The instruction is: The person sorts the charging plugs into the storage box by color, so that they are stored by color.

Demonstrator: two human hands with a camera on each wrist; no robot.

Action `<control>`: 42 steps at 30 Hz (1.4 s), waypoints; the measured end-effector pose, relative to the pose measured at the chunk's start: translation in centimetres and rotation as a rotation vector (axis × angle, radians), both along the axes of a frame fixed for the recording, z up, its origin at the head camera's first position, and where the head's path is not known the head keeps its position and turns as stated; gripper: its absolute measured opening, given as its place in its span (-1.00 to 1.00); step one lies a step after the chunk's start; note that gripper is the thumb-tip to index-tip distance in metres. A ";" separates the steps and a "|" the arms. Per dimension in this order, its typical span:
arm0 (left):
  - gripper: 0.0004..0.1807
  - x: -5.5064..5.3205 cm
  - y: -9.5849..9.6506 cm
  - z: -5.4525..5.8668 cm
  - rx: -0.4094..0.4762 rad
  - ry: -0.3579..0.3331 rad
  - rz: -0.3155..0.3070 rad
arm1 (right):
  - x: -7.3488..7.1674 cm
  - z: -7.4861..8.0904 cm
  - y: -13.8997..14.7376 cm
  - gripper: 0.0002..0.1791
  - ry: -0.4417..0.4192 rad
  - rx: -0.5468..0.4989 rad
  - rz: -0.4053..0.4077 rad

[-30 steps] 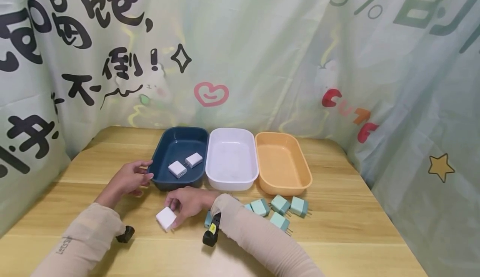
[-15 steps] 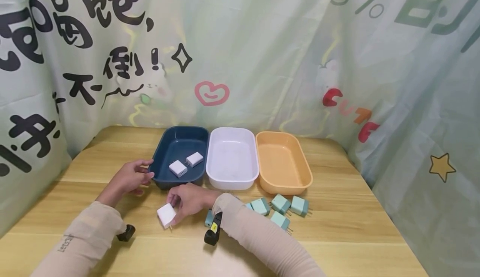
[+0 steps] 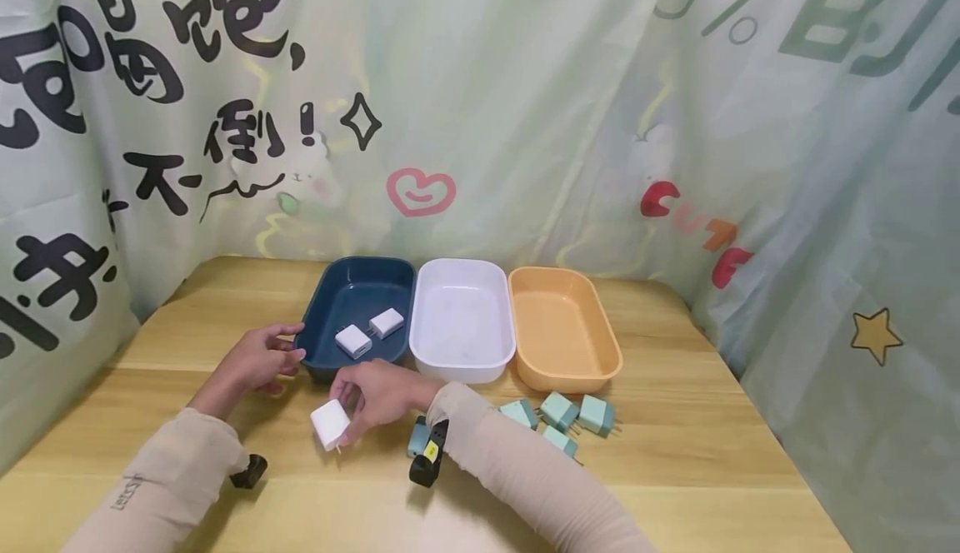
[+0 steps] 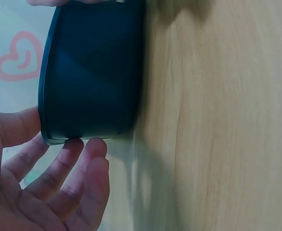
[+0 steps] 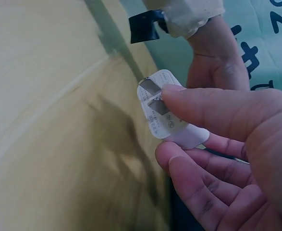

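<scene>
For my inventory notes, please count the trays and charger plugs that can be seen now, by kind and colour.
White charger plugs: 3
Green charger plugs: 5 in sight (the right sleeve may hide more)
Dark blue tray: 1
White tray: 1
Orange tray: 1
Total: 11 in sight

The white charger [image 3: 330, 425] looks like smooth plastic, its flat prongs [image 5: 158, 107] shiny grey metal. The navy tray [image 3: 367, 291] on the left is smooth plastic with a soft gloss; the white tray [image 3: 461, 311] and, to the right, the orange tray [image 3: 562, 332] look like smooth plastic too. The near teal plugs [image 3: 558, 411] seem plastic, with metal prongs. The table [image 3: 690, 470] shows smooth wood grain with a slight sheen. The far curtain [image 3: 495, 103] is creased, thin cloth; the beige sleeves [image 3: 517, 461] are matt, wrinkled fabric.
</scene>
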State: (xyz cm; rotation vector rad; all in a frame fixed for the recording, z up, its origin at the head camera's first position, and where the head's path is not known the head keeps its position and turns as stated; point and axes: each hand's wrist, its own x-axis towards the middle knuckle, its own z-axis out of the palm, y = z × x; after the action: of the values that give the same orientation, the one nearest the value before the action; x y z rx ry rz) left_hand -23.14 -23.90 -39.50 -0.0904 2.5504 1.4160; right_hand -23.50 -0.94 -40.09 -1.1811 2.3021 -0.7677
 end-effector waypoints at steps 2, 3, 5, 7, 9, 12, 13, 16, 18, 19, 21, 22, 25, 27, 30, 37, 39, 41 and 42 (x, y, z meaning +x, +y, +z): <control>-0.32 -0.1 0.0 0.1 0.004 0.005 -0.004 | -0.2 0.4 0.1 -0.45 -0.013 -0.019 -0.003; -0.33 -0.1 0.0 0.1 0.008 0.007 -0.005 | -0.3 0.5 0.2 -0.45 -0.021 -0.028 -0.005; -0.33 -0.2 0.0 0.2 0.014 0.007 -0.005 | -0.5 0.9 0.3 -0.45 -0.032 -0.043 -0.007; -0.33 -0.3 0.1 0.3 0.018 0.005 -0.001 | -0.6 1.2 0.5 -0.45 -0.035 -0.052 -0.007; -0.33 -0.3 0.2 0.3 0.019 -0.001 0.002 | -0.8 1.5 0.6 -0.44 -0.031 -0.057 -0.008; -0.32 -0.4 0.2 0.4 0.016 -0.002 0.004 | -0.9 1.9 0.7 -0.44 -0.039 -0.077 -0.017; -0.32 -0.4 0.2 0.4 0.018 -0.003 0.004 | -1.0 2.0 0.7 -0.43 -0.042 -0.083 -0.021; -0.32 -0.5 0.2 0.4 0.021 0.000 0.002 | -1.1 2.3 0.8 -0.43 -0.045 -0.097 -0.024; -0.33 -0.5 0.3 0.4 0.023 0.002 -0.001 | -1.3 2.5 0.8 -0.44 -0.045 -0.103 -0.024; -0.33 -0.5 0.3 0.4 0.024 0.004 -0.003 | -1.4 2.5 0.8 -0.44 -0.041 -0.104 -0.023; -0.33 -0.6 0.3 0.5 0.026 0.007 -0.008 | -1.5 2.6 0.9 -0.44 -0.041 -0.113 -0.026; -0.33 -0.6 0.3 0.5 0.027 0.005 -0.007 | -1.6 2.7 0.9 -0.44 -0.040 -0.119 -0.028; -0.33 -0.7 0.4 0.4 0.035 -0.006 0.000 | -1.9 2.8 0.9 -0.44 -0.051 -0.140 -0.044; -0.33 -0.8 0.4 0.4 0.036 -0.014 0.006 | -2.0 2.9 1.0 -0.45 -0.065 -0.157 -0.059; -0.34 -0.8 0.4 0.3 0.041 -0.015 0.013 | -2.3 3.1 0.9 -0.45 -0.073 -0.182 -0.080; -0.36 -0.4 0.2 0.3 0.041 -0.010 0.009 | -2.9 3.0 0.7 -0.45 -0.047 -0.214 -0.109; -0.36 -0.2 0.0 0.3 0.033 -0.016 0.003 | -3.0 3.0 0.5 -0.46 -0.040 -0.215 -0.112; -0.35 0.0 0.0 0.2 0.031 -0.018 -0.003 | -3.2 3.0 0.4 -0.46 -0.032 -0.219 -0.122; -0.35 0.0 0.0 0.2 0.033 -0.018 -0.005 | -3.3 3.0 0.4 -0.46 -0.029 -0.217 -0.131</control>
State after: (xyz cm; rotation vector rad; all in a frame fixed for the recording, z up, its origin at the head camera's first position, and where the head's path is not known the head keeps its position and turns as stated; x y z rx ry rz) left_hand -23.15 -23.94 -39.29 -0.0908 2.5104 1.4487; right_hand -26.80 -0.54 -37.04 -1.1076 2.3365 -1.0992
